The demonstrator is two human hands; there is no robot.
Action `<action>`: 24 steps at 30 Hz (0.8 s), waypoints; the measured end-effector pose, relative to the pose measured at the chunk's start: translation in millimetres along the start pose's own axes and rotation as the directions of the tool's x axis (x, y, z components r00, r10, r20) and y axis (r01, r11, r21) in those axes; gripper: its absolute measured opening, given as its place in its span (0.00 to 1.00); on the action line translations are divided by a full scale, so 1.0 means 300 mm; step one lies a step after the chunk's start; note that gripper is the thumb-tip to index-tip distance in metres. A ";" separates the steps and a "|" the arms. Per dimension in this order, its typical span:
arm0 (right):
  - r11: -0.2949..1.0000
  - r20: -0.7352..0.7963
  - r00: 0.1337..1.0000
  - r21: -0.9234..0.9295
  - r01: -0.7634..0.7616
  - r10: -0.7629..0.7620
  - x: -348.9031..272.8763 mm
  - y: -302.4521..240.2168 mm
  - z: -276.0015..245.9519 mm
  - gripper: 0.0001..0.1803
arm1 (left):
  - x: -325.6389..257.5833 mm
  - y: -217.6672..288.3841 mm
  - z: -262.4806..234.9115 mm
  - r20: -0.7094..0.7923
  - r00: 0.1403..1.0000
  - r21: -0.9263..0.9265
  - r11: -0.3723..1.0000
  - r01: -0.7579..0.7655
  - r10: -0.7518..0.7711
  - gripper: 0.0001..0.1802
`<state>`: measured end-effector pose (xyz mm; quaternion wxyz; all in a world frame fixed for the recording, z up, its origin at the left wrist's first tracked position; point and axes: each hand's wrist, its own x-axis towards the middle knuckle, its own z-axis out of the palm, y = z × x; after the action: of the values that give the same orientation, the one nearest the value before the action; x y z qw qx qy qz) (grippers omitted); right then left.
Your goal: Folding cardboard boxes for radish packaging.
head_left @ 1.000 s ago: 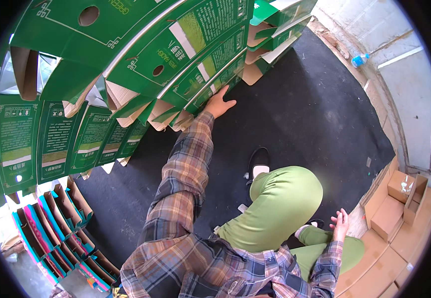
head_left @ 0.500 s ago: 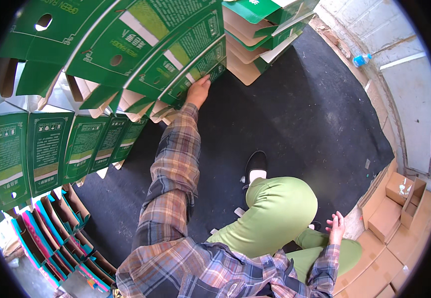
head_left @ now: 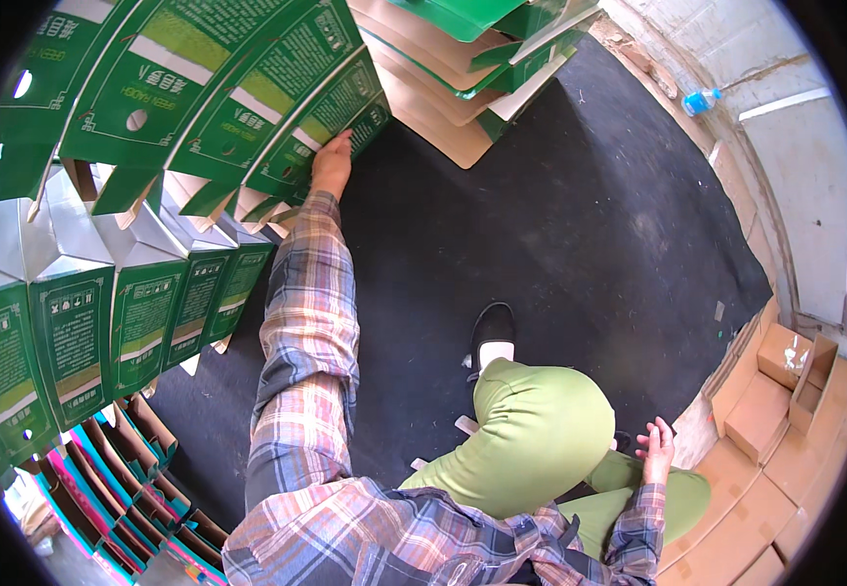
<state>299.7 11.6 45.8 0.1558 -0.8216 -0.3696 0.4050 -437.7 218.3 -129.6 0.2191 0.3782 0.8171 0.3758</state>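
Note:
My left hand (head_left: 334,164) rests against the near right end of an upper row of green cartons (head_left: 248,122), its fingers stretched along the lowest panel. These cartons have printed panels, round hand holes and loose bottom flaps. Below them stands a second row of green cartons (head_left: 140,317) with silvery tops. Over by my bent knee, my right hand (head_left: 655,447) is raised with its fingers apart and nothing in it.
More open-flapped green cartons (head_left: 467,137) stick out at the top. Teal and pink boxes (head_left: 121,459) are stacked lower left. Brown cardboard boxes (head_left: 761,430) stand at the right. A blue-labelled bottle (head_left: 701,102) lies by the wall beyond the black mat (head_left: 580,225).
My left hand has shifted left along with the upper green cartons. More of the lower row's silvery tops now shows. The right hand stays nearly in place.

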 end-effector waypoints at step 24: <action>0.985 0.118 0.990 0.162 0.058 -0.077 0.012 -0.033 -0.153 0.21 | -0.570 -0.068 -0.093 0.135 0.990 0.187 0.982 0.009 -0.035 0.30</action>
<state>332.0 22.9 77.9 0.2111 -0.7670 -0.3728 0.4776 -359.1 63.3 -115.6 0.2428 0.4129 0.8357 0.2687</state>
